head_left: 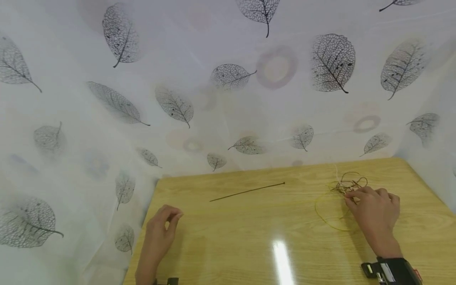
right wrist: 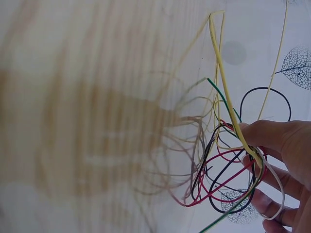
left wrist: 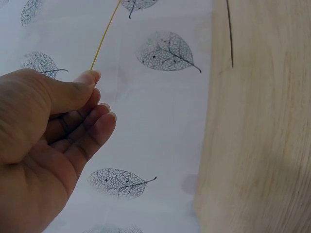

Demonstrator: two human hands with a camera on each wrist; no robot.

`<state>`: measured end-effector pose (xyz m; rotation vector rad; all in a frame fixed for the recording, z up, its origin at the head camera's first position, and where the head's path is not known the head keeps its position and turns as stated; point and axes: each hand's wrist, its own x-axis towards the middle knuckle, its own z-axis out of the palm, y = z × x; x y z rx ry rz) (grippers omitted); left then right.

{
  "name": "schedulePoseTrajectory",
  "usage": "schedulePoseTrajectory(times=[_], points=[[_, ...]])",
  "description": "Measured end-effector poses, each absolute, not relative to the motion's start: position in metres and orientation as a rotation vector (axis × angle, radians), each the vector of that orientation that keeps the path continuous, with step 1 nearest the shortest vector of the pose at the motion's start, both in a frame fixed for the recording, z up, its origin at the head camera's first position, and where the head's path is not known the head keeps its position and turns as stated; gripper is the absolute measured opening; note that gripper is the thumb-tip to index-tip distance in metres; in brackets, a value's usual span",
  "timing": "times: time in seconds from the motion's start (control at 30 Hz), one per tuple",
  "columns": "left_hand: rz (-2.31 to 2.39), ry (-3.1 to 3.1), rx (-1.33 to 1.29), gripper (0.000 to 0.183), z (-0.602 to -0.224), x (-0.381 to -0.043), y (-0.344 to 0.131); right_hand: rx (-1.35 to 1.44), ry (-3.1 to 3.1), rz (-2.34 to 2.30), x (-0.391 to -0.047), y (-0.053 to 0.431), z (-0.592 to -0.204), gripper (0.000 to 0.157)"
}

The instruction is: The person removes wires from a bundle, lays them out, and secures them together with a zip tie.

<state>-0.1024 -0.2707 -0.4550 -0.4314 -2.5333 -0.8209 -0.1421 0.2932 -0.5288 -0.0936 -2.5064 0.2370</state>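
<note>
Holding a many-coloured tangle of wires [head_left: 347,186] at the fingertips of the right hand [head_left: 377,209], pinched between thumb and fingers; hard to tell whether touching the tabletop [head_left: 246,229] below. Pinching a thin yellow strand [left wrist: 105,35] in the left hand [head_left: 161,226], seemingly by one end, between thumb and index finger, with the other fingers lightly curled. Likely the same as the fine yellow line [right wrist: 277,62] leading off near the right thumb.

Probably drawing one strand free of the tangle: best to pull gently with the left hand, straight away from the right, and to ease the right pinch just enough for sliding. On any snag, better to stop and loosen than to tug and risk tightening everything. Watch the white loop [right wrist: 282,187] beside the right fingers, the red wire [right wrist: 225,181] and black loop [right wrist: 266,88] near the fingertips, and the green wire [right wrist: 217,89] reaching past the thumb: all apt to catch. Mind also the thick yellow loop [right wrist: 224,73] in the right pinch, and the yellow curve [head_left: 323,221] just left of the right hand.

Farther out, between both hands and slightly beyond, leave alone the thin dark rod [head_left: 247,191] lying on the tabletop. Past both hands, note the leaf-printed cloth [head_left: 213,23].
</note>
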Motion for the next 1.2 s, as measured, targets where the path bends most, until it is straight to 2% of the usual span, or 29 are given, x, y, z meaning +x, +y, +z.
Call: schedulePoseTrajectory(times=[0.67, 1.03, 1.2], points=[[-0.733, -2.527, -0.321, 0.018, -0.46, -0.099, -0.292, -0.189, -2.678, 0.279, -0.14, 0.302, -0.528, 0.013], [-0.754, -2.504, -0.337, 0.017, -0.46, -0.098, -0.294, 0.006, -2.564, 0.478, -0.134, 0.301, -0.535, 0.011], [-0.743, -2.514, -0.316, 0.016, -0.461, -0.099, -0.295, 0.022, -2.531, 0.305, -0.138, 0.3, -0.533, 0.013]])
